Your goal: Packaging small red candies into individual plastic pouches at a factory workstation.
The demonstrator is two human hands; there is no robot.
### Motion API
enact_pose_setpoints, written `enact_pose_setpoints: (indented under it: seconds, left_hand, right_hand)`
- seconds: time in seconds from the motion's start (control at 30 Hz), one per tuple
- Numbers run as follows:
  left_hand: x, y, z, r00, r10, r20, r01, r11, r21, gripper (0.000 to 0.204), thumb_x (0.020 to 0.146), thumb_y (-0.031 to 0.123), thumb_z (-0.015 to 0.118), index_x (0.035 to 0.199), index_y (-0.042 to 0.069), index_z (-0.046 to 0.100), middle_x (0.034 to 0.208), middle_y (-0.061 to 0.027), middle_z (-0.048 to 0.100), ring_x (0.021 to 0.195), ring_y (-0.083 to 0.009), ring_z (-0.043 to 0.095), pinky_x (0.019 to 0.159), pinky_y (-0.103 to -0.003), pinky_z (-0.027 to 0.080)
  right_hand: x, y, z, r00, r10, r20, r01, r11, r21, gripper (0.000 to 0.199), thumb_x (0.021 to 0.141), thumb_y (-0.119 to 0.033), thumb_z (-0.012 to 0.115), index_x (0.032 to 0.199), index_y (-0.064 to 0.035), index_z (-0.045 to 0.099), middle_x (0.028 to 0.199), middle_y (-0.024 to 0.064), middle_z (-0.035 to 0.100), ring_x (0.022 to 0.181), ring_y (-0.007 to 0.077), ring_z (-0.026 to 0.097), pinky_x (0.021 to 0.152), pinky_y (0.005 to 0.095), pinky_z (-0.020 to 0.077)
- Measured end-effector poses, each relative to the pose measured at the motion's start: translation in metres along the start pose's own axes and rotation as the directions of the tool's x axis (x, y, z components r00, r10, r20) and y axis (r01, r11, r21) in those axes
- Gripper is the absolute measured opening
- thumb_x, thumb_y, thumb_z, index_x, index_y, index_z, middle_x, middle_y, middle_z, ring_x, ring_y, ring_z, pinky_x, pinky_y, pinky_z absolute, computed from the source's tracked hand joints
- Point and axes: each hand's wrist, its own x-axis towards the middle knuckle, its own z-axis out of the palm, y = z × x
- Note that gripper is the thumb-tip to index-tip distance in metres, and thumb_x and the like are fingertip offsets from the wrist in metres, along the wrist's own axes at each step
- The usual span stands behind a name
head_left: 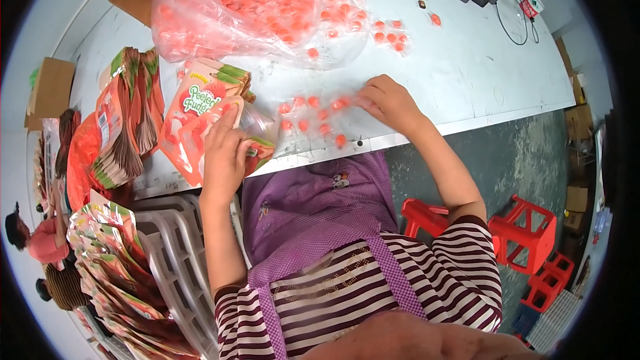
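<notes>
With the left grip pinching a pouch and the right grip curling, its hold unclear, candies lying between them are risking rolling off the desk if swept carelessly.

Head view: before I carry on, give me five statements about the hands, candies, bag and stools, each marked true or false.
1. The left hand holds a pouch. True.
2. A big clear bag lies on the table, beyond both hands. True.
3. The right hand is inside that bag. False: it is by the loose candies near the table's front edge.
4. The stools are blue. False: the stools are red.
5. All the candies are in the bag. False: several lie loose on the table.
</notes>
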Motion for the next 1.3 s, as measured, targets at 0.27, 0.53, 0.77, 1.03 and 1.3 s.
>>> enact_pose_setpoints:
  seconds: [0.27, 0.53, 0.77, 1.03, 1.3]
  left_hand:
    - [0.0, 0.001, -0.001, 0.999, -0.046, -0.019, 0.045, 0.998, -0.044, 0.015, 0.076, 0.01, 0.064, 0.085, 0.002, 0.056, 0.13, -0.0174, 0.046, 0.115, -0.0372, 0.045, 0.095, -0.042, 0.037]
    - [0.001, 0.013, -0.006, 0.997, -0.071, 0.009, 0.071, 0.99, -0.126, 0.014, 0.076, 0.009, 0.065, 0.087, 0.004, 0.058, 0.129, -0.02, 0.045, 0.12, -0.0375, 0.041, 0.097, -0.042, 0.036]
    - [0.0, 0.022, -0.015, 0.992, -0.123, -0.032, 0.111, 0.962, -0.25, 0.012, 0.076, 0.005, 0.062, 0.088, 0.004, 0.058, 0.127, -0.0199, 0.047, 0.119, -0.0378, 0.042, 0.097, -0.041, 0.037]
    - [0.005, 0.029, -0.004, 0.998, 0.06, -0.014, -0.062, 0.975, -0.214, 0.013, 0.074, 0.002, 0.061, 0.087, 0.003, 0.057, 0.127, -0.0211, 0.046, 0.121, -0.0382, 0.04, 0.097, -0.042, 0.037]
    - [-0.001, 0.024, 0.002, 0.994, -0.075, -0.079, 0.045, 0.94, -0.337, 0.009, 0.076, 0.002, 0.061, 0.084, 0.003, 0.057, 0.129, -0.0221, 0.045, 0.122, -0.0372, 0.04, 0.099, -0.041, 0.035]
  right_hand:
    - [0.013, -0.011, 0.0, 0.939, 0.291, -0.184, -0.234, 0.932, 0.278, 0.011, 0.078, -0.013, 0.068, 0.084, -0.0062, 0.061, 0.082, 0.0052, 0.06, 0.075, 0.0173, 0.058, 0.06, 0.0281, 0.0467]
    - [0.082, -0.134, 0.022, 0.816, 0.526, 0.239, -0.388, 0.191, 0.902, 0.013, 0.084, -0.013, 0.063, 0.093, -0.0044, 0.06, 0.082, 0.0008, 0.064, 0.062, 0.0027, 0.05, 0.054, 0.0173, 0.0398]
    - [0.087, -0.131, 0.051, 0.972, 0.205, 0.116, -0.233, 0.774, 0.589, 0.022, 0.085, -0.02, 0.061, 0.092, 0.0, 0.059, 0.073, 0.0052, 0.061, 0.063, 0.0093, 0.054, 0.058, 0.0257, 0.0435]
    - [0.103, -0.143, 0.055, 0.902, 0.429, 0.046, -0.381, 0.743, 0.55, 0.021, 0.09, -0.02, 0.047, 0.098, -0.0006, 0.047, 0.092, 0.018, 0.054, 0.08, 0.0299, 0.054, 0.072, 0.0381, 0.0427]
    - [0.084, -0.149, 0.061, 0.953, 0.226, -0.203, -0.041, 0.757, 0.652, 0.015, 0.091, -0.013, 0.046, 0.089, -0.0009, 0.054, 0.093, 0.0112, 0.05, 0.09, 0.0224, 0.047, 0.08, 0.0314, 0.0382]
